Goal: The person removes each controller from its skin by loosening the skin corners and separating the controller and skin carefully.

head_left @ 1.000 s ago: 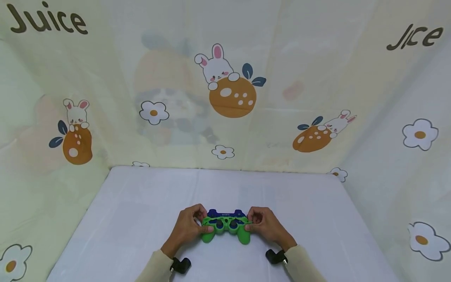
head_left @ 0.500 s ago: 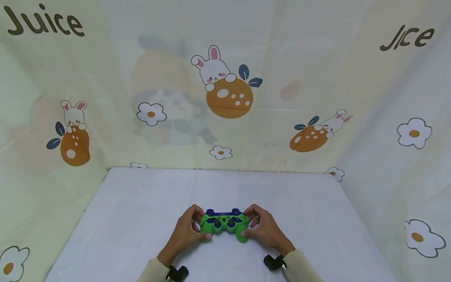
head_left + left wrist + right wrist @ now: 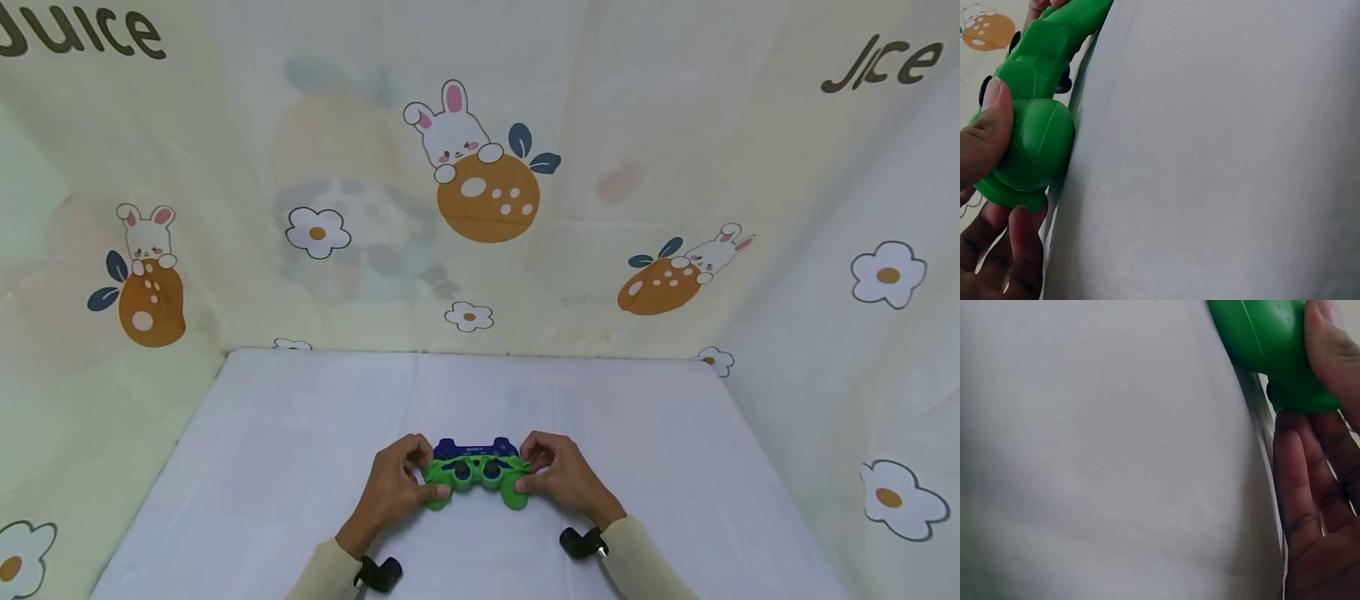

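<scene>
A blue game controller (image 3: pixel 474 450) in a green rubbery cover (image 3: pixel 513 492) sits between both hands at the front middle of the table. Its blue top edge shows bare of green, and the cover looks pulled outward at the right end. My left hand (image 3: pixel 396 482) grips the left end, the thumb on the green handle and curled fingers behind. On the opposite end, my right hand (image 3: pixel 564 479) pinches the cover between thumb and fingers. In the left wrist view the thumb presses the green handle (image 3: pixel 1041 147); the right wrist view shows fingertips under the green edge (image 3: pixel 1279 344).
A white-covered table (image 3: pixel 315 408) spreads around the hands. Behind it hangs a printed cloth backdrop (image 3: pixel 570 275) with rabbits, oranges and flowers, folding round both sides. Black wrist cameras (image 3: pixel 582 543) sit at both cuffs.
Both thumbs slid lower on the handles half a second ago and are now higher again. The green cover's right edge looks more stretched towards the right fingers. The head view has shifted slightly.
</scene>
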A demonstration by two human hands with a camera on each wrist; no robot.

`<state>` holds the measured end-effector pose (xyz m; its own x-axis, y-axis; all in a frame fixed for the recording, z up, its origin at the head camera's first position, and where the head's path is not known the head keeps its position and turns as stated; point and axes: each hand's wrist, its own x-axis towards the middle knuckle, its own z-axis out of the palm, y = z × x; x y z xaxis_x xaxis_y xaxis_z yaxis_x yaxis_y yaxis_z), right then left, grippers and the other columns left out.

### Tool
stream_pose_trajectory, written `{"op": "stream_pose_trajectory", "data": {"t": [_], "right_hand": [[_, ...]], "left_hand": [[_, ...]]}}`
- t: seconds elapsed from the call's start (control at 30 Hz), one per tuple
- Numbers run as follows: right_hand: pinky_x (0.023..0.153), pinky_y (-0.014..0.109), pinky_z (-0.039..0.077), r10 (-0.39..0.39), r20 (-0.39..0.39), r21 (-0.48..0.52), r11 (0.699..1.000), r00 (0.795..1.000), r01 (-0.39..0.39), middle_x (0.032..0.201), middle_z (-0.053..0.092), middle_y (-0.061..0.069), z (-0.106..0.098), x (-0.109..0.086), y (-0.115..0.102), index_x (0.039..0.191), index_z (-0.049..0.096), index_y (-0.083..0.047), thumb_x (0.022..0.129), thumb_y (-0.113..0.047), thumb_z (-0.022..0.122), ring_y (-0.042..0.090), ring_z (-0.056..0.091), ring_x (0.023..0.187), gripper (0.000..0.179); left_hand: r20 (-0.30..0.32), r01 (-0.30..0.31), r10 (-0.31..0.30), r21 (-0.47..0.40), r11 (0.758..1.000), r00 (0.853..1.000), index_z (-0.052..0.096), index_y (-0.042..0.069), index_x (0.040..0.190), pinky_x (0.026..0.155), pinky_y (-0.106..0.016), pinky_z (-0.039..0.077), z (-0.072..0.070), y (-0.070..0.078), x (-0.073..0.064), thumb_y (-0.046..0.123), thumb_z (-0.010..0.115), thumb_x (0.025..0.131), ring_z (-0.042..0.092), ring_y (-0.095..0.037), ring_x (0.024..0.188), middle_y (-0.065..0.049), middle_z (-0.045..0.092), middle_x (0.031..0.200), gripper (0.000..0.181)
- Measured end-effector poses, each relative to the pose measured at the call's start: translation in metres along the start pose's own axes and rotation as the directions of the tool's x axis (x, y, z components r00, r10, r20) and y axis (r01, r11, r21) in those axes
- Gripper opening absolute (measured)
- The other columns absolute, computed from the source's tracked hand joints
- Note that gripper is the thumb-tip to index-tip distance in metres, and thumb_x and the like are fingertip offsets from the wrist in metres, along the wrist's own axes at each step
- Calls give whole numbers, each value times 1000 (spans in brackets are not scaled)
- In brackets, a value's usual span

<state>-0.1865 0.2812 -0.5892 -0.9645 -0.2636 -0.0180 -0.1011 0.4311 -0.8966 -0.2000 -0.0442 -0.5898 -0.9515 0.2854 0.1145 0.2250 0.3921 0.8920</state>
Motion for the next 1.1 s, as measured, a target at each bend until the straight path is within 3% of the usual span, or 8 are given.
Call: {"op": "stream_pose_trajectory", "data": {"t": [0.17, 0.3, 0.43, 0.53, 0.67, 0.83, 1.1], "right_hand": [[80, 26, 55, -28, 3, -24, 999, 1000, 28, 96, 70, 2, -1, 0, 2, 93, 68, -14, 76, -24, 97, 15, 68, 84, 35], [82, 25, 55, 24, -11, -30, 999, 1000, -24, 99, 69, 2, 1, -3, 3, 96, 68, -17, 77, -26, 96, 15, 69, 85, 35], [88, 26, 56, 63, -14, -35, 997, 998, -63, 112, 68, 2, 5, -9, 0, 114, 62, -19, 73, -28, 99, 16, 69, 97, 55], [95, 26, 55, 62, 12, -62, 996, 998, -61, 122, 65, 2, 9, -14, -3, 126, 54, -20, 68, -30, 102, 17, 66, 107, 76], [100, 26, 53, 44, 42, -127, 991, 998, -38, 124, 60, -2, 13, -17, -7, 129, 48, -22, 64, -30, 104, 15, 62, 112, 86], [97, 27, 54, -28, 17, -169, 985, 999, 31, 120, 62, -3, 14, -15, -9, 123, 50, -21, 65, -25, 104, 12, 62, 108, 79], [90, 25, 57, -64, -32, -136, 989, 997, 59, 109, 67, -9, 10, -13, 0, 110, 59, -29, 56, -29, 107, 10, 68, 98, 72]], "left_hand": [[-7, -39, 39, 19, 999, 999, 61, 24, 85, 72, -23, 50, 2, 0, 0, 22, 103, 65, 60, -16, 81, 5, 62, 84, 47], [-9, -29, 30, 44, 999, 1000, 60, 24, 86, 70, -22, 49, 4, -1, -2, 25, 102, 67, 59, -13, 78, 7, 61, 81, 46], [12, -18, 17, 59, 998, 1000, 61, 21, 102, 66, -22, 52, 4, -2, -5, 27, 104, 65, 59, -14, 86, 6, 62, 95, 57], [70, -23, 18, 84, 996, 997, 55, 18, 120, 68, -21, 53, 2, -2, -8, 25, 106, 61, 56, -15, 94, 2, 58, 109, 78], [127, -44, 28, 128, 991, 992, 46, 16, 133, 69, -21, 51, 1, -1, -13, 18, 107, 58, 53, -14, 91, 1, 52, 116, 97], [100, -91, 78, 133, 987, 992, 48, 15, 130, 67, -22, 51, 1, 0, -12, 12, 106, 57, 55, -14, 87, 2, 55, 113, 93], [62, -55, 51, 62, 997, 997, 55, 23, 113, 66, -23, 54, 2, -2, -10, 12, 107, 54, 61, -11, 90, 8, 62, 105, 79]]}}
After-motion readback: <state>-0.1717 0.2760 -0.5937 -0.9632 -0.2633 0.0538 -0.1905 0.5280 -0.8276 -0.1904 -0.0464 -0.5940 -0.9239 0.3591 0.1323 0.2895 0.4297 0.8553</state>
